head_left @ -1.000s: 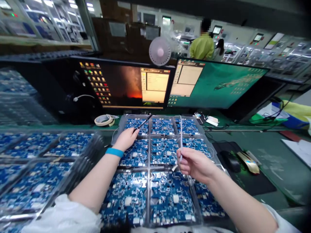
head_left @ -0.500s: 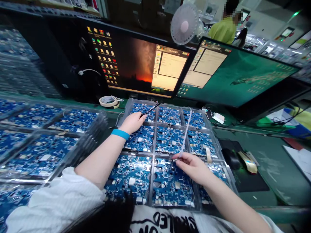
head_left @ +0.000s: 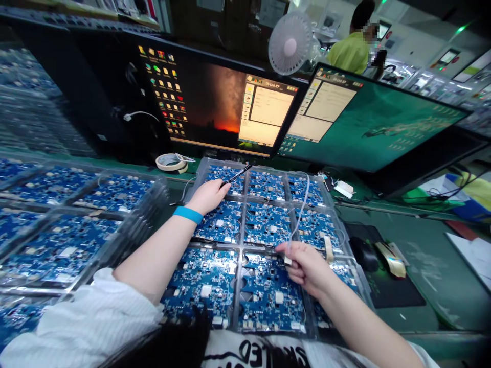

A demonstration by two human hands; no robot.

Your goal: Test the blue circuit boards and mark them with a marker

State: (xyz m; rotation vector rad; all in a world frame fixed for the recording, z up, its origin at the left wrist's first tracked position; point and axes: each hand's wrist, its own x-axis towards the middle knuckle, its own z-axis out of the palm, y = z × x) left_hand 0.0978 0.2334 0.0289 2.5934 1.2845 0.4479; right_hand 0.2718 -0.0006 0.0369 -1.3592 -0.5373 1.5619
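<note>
A black pen [head_left: 240, 174] points up and to the right from my left hand [head_left: 210, 196], whose fingers are closed round its lower end. That hand rests over the back left compartment of a clear plastic tray [head_left: 241, 266] filled with blue circuit boards [head_left: 268, 227]. My right hand [head_left: 307, 263] pinches a thin white cable [head_left: 303, 207] near its small plug, above the middle front board. From there the cable runs up and away across the boards at the right. A blue wristband [head_left: 188, 214] circles my left wrist.
More trays of boards [head_left: 49, 240] lie stacked at the left. Behind the tray stand two monitors [head_left: 215, 102] and a small fan [head_left: 290, 45], with a tape roll [head_left: 171, 162] beside them. A black mouse [head_left: 364, 253] sits on a pad at right. A person in yellow [head_left: 350, 51] is farther back.
My right hand has turned and moved slightly right, its fingers curling in more, and the cable has bowed to the right. My left hand with the pen has hardly moved.
</note>
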